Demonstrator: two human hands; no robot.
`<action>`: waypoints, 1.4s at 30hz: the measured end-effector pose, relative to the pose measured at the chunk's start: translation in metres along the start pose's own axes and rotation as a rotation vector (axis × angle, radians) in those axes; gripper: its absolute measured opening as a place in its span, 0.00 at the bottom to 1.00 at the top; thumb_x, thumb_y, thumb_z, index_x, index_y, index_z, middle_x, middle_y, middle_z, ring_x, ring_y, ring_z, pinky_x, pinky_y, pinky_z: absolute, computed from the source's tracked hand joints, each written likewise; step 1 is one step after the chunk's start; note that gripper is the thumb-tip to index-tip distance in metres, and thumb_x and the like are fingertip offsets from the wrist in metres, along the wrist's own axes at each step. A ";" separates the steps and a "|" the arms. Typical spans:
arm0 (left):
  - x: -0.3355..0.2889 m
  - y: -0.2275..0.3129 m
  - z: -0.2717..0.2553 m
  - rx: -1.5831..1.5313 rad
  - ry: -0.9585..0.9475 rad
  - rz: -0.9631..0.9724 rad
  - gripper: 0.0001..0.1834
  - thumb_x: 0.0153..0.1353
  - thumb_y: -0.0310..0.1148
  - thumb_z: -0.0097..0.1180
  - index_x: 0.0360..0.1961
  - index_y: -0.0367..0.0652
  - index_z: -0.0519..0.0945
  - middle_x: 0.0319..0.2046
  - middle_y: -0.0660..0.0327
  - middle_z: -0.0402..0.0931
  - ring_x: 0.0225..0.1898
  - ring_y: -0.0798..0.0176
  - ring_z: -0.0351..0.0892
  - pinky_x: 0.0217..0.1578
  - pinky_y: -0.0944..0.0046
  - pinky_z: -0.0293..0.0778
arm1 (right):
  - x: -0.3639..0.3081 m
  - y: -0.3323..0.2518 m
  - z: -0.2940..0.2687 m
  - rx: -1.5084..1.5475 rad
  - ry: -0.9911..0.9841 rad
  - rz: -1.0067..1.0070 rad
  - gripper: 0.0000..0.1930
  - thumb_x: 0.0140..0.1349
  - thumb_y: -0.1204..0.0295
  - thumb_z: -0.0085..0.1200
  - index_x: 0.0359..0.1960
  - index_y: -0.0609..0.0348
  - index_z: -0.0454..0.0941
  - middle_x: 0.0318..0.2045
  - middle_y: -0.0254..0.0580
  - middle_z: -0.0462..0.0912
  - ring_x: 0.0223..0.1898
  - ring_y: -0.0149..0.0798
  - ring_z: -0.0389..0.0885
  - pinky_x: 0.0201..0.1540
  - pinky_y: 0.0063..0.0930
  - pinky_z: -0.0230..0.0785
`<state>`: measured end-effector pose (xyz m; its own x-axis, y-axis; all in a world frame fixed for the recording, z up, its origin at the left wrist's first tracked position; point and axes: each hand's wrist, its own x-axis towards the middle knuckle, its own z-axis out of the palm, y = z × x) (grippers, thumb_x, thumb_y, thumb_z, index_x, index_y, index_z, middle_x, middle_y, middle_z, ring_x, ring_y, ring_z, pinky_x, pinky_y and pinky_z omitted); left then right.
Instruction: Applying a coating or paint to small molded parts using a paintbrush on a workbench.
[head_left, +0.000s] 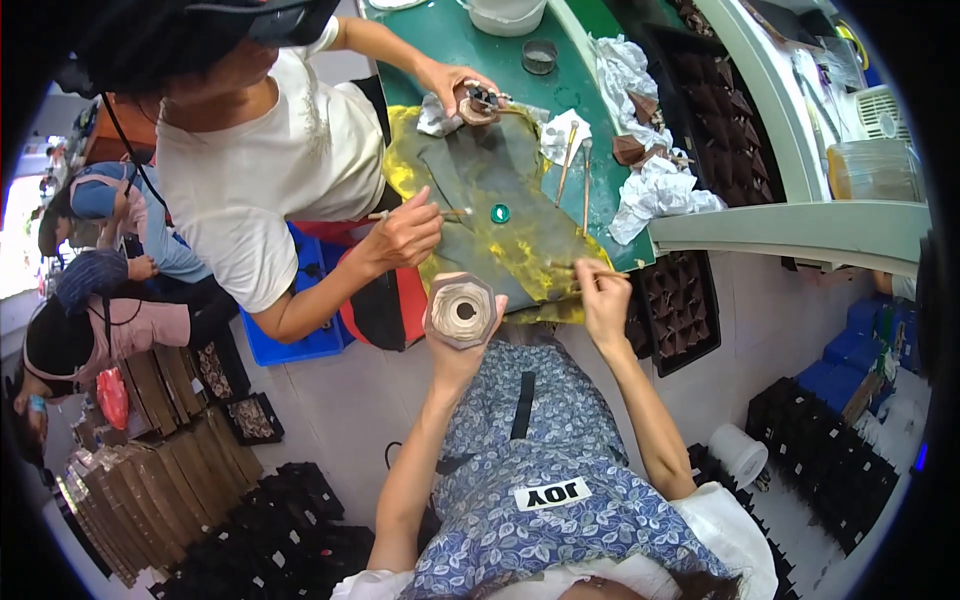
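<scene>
My left hand (456, 360) is closed around a beige, many-sided hollow piece (445, 315) with stepped rings and a dark hole in its middle. It is raised in front of my apron, over the near edge of the table. To the right, my right hand (605, 305) pinches a thin paintbrush (562, 266), its tip pointing left above the yellow-stained dark cloth (530, 255). On that cloth lies a small round green paint pot (500, 213). Across from me, a co-worker's hand (408, 235) holds another brush; their other hand (452, 82) steadies a small dark-topped figure (480, 103).
Two brushes (586, 185) rest on the green table (620, 210) near crumpled white paper (655, 200). Black trays of brown pointed pieces (682, 310) stand at the right. A pale shelf beam (780, 235) juts in there. A red and black stool (385, 310) stands left.
</scene>
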<state>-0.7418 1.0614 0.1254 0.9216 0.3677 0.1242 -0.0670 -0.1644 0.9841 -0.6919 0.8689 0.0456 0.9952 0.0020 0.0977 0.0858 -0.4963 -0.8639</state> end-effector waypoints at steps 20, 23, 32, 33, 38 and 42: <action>-0.032 0.007 -0.012 -0.157 -0.144 -0.329 0.20 0.43 0.24 0.68 0.37 0.36 0.72 0.32 0.62 0.74 0.33 0.72 0.74 0.35 0.71 0.71 | -0.011 -0.174 -0.060 0.487 -0.226 -0.235 0.06 0.58 0.79 0.52 0.35 0.70 0.76 0.23 0.47 0.79 0.21 0.35 0.77 0.24 0.22 0.69; -0.030 0.006 -0.015 -0.173 -0.131 -0.311 0.25 0.43 0.23 0.68 0.42 0.34 0.69 0.35 0.60 0.74 0.36 0.70 0.74 0.39 0.70 0.72 | -0.004 -0.175 -0.046 0.403 -0.258 -0.302 0.07 0.55 0.80 0.54 0.35 0.70 0.76 0.23 0.47 0.79 0.22 0.38 0.78 0.25 0.24 0.69; -0.020 0.003 0.012 0.031 -0.108 -0.166 0.21 0.42 0.28 0.68 0.36 0.36 0.70 0.31 0.62 0.71 0.30 0.66 0.69 0.36 0.64 0.70 | -0.021 -0.168 -0.078 0.555 0.018 -0.110 0.02 0.55 0.81 0.53 0.28 0.67 0.77 0.28 0.45 0.79 0.29 0.36 0.78 0.31 0.25 0.69; -0.019 -0.017 0.012 -0.014 -0.138 -0.103 0.21 0.43 0.26 0.68 0.35 0.37 0.69 0.31 0.63 0.70 0.30 0.67 0.68 0.35 0.65 0.70 | -0.027 -0.163 -0.078 0.616 -0.009 0.015 0.03 0.57 0.80 0.51 0.29 0.69 0.76 0.28 0.45 0.78 0.30 0.36 0.77 0.33 0.25 0.68; 0.049 -0.112 -0.029 -0.069 -0.568 -0.114 0.32 0.44 0.23 0.64 0.52 0.39 0.65 0.45 0.60 0.70 0.42 0.62 0.70 0.46 0.60 0.69 | -0.055 -0.163 -0.084 0.666 0.134 -0.039 0.09 0.63 0.73 0.47 0.33 0.69 0.75 0.27 0.39 0.78 0.25 0.28 0.76 0.27 0.21 0.67; 0.154 -0.173 -0.008 0.334 -1.165 0.387 0.16 0.55 0.32 0.54 0.46 0.43 0.77 0.46 0.57 0.75 0.47 0.53 0.71 0.59 0.47 0.60 | -0.083 -0.156 -0.117 0.689 0.317 0.049 0.10 0.64 0.70 0.48 0.34 0.67 0.76 0.25 0.35 0.78 0.21 0.23 0.74 0.23 0.18 0.66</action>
<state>-0.5916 1.1539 -0.0243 0.6643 -0.7462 0.0437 -0.4629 -0.3648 0.8078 -0.7930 0.8447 0.2298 0.9465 -0.3074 0.0983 0.1548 0.1651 -0.9741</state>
